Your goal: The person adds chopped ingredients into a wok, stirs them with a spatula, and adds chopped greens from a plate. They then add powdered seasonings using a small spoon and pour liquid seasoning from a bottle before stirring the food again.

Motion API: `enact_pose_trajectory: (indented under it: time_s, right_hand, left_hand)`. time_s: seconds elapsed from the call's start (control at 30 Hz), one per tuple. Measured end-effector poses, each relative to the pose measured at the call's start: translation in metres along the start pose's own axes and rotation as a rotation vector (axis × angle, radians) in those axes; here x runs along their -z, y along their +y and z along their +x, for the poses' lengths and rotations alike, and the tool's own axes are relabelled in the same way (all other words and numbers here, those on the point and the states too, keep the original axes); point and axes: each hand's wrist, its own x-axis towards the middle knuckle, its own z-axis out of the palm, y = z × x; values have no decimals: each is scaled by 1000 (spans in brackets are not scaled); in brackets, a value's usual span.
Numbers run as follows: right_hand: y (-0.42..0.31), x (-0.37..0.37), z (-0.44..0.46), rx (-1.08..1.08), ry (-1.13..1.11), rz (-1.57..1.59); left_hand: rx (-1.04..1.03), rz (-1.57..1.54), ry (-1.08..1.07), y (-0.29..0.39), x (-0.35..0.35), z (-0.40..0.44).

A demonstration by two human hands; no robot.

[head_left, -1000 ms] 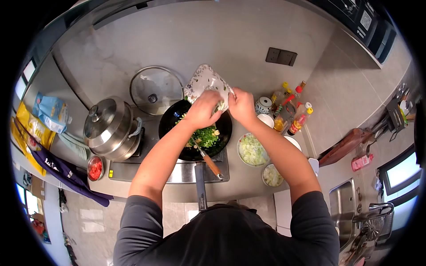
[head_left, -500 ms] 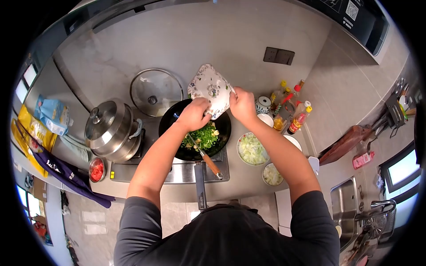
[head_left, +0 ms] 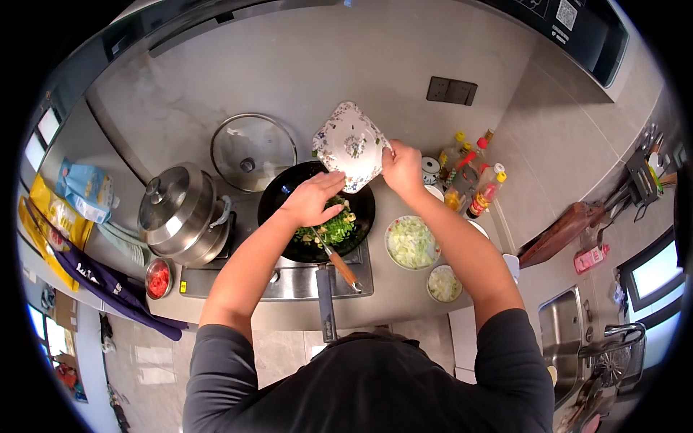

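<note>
A square floral-patterned plate [head_left: 353, 148] is tilted above the back of the black wok [head_left: 271, 209]. My right hand [head_left: 402, 167] grips its right corner, fingers closed on the rim. My left hand [head_left: 315, 200] is open over the wok, fingers stretched out by the plate's lower left edge; I cannot tell if they touch it. Chopped greens with pale yellowish pieces [head_left: 335, 229] lie in the wok, partly hidden by that hand. A wooden-handled utensil [head_left: 342, 267] rests in the wok, its head hidden among the food.
Left of the wok stand a lidded steel pot [head_left: 180, 216] and a bowl of chopped red food [head_left: 158, 278]. A glass lid [head_left: 253, 148] leans at the back wall. Rightward are bowls of chopped cabbage [head_left: 412, 242] and pale pieces [head_left: 443, 283], and several bottles [head_left: 485, 191]. The wok handle [head_left: 326, 307] points toward me.
The plate has shifted slightly right with my right hand. My left hand has moved a little down and left, and its fingers have straightened from a curled pose. More greens show.
</note>
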Motion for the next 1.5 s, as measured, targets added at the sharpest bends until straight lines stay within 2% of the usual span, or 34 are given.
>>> enact_pose_trajectory:
  time_s: [0.07,0.17,0.3,0.33,0.43,0.53,0.63,0.73,0.77,0.87,0.97,1.0,1.1,1.13,1.17,1.23,1.37,1.5]
  right_hand:
    - [3,7,1,-18,-3,-37]
    - [8,10,0,-27,6,-70]
    - [8,8,0,-25,-21,-6]
    - [6,8,-2,-24,-19,33]
    - [-7,11,-3,-22,-12,82]
    - [-3,15,-2,-24,-11,6]
    - [2,18,-3,-21,-24,-44]
    - [0,15,-3,-40,-27,-13]
    - [3,12,-4,-43,-26,-3]
    - [2,5,-5,-72,-23,59]
    - [-8,7,-6,-66,4,70]
    - [-11,9,-6,-57,17,62]
    - [-5,11,-6,-40,2,-28]
    - [-4,12,-6,-41,4,-29]
    - [-2,14,-5,-40,6,-29]
    - [-3,13,-5,-39,8,-11]
    - [-9,8,-8,-72,-29,19]
    - [-18,-3,-13,-79,-27,119]
  left_hand:
    - [-25,-5,-95,-1,10,-5]
    - [112,-48,34,-8,12,-3]
    - [307,139,317,-12,10,6]
    - [337,150,211,-18,8,6]
    - [276,224,230,-17,3,-1]
    - [630,185,-320,7,25,3]
    - [712,69,-172,11,31,3]
    - [221,176,247,-3,12,-1]
    - [170,95,163,4,19,2]
    - [11,5,108,24,15,7]
    - [-11,-2,28,31,2,-5]
    - [-33,-16,82,33,1,-11]
    - [-50,57,-143,22,9,-23]
    - [120,38,-272,21,13,-26]
    - [208,2,-287,18,14,-27]
    - [210,-24,32,17,13,-23]
    - [99,-10,226,27,27,9]
    - [69,76,194,32,19,27]
